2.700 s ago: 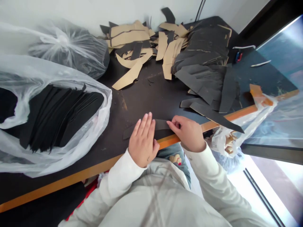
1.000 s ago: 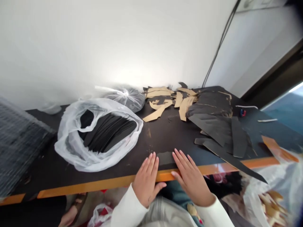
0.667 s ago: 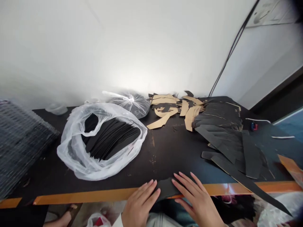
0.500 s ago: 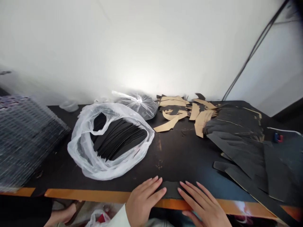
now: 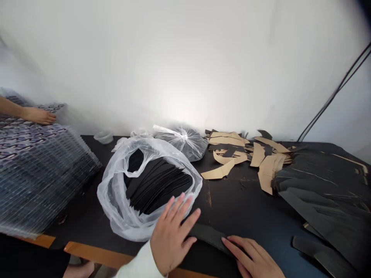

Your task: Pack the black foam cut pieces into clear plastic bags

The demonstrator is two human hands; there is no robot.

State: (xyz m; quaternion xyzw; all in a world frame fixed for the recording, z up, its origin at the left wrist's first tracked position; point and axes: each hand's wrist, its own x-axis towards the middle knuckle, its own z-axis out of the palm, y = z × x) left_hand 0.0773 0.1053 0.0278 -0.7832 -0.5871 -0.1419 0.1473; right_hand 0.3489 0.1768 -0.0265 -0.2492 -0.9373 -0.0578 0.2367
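A black strip (image 5: 210, 236) with an uneven edge lies slantwise near the table's front edge. At its right end my right hand (image 5: 252, 255) holds it, fingers on top and the thumb partly hidden. My left hand (image 5: 173, 233), fingers spread, hovers or rests by the strip's left end; whether it touches the strip I cannot tell. Its fingertips overlap the near rim of a white plastic bag (image 5: 111, 216). Inside that bag is a stack of thin black pieces (image 5: 159, 181).
Dark sheets (image 5: 321, 189) are piled at right, beside tan and black scraps (image 5: 228, 139) along the wall. A tied clear bag (image 5: 193, 144) and small plastic bowl (image 5: 103, 137) stand behind. At left, another person's hand (image 5: 39, 115) rests on stacked clear trays (image 5: 43, 170).
My left hand has lifted leftward toward the bag with fingers spread. The strip has turned aslant and more of it shows. The view has swung left, bringing another person's hand into sight.
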